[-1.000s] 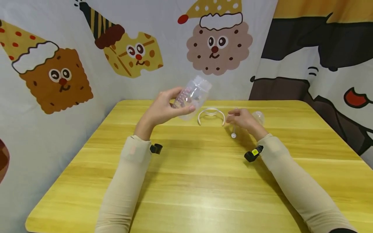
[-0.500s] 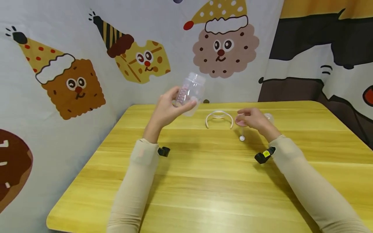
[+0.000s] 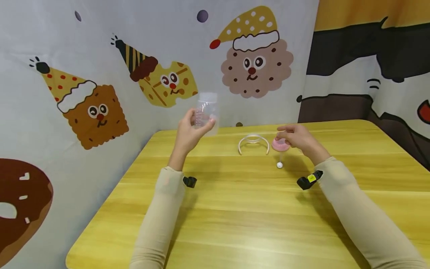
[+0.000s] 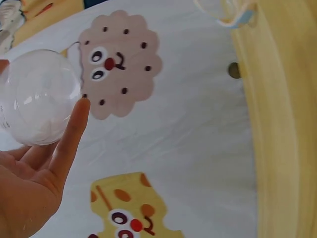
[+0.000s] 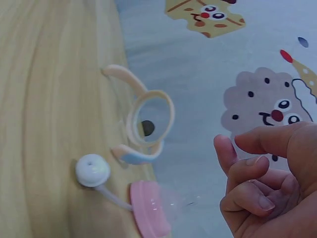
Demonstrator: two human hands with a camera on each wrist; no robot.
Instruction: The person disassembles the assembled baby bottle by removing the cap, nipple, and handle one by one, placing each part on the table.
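Note:
My left hand grips a clear baby bottle by its side, raised above the far part of the table. The bottle stands upright with its uncovered neck on top; its round base faces the left wrist view. My right hand hovers beside a pink collar with a clear nipple, its fingers loosely bent and holding nothing. A thin straw runs from the collar to a white weighted end on the table.
Left of the collar, a whitish bottle handle ring with two curved arms rests near the table's back edge. Behind the table hangs a cartoon-printed curtain.
The bottle has turned from a rightward tilt to upright and shifted left. My right fingers, earlier over the pink collar, have drawn back to its right, showing more of it.

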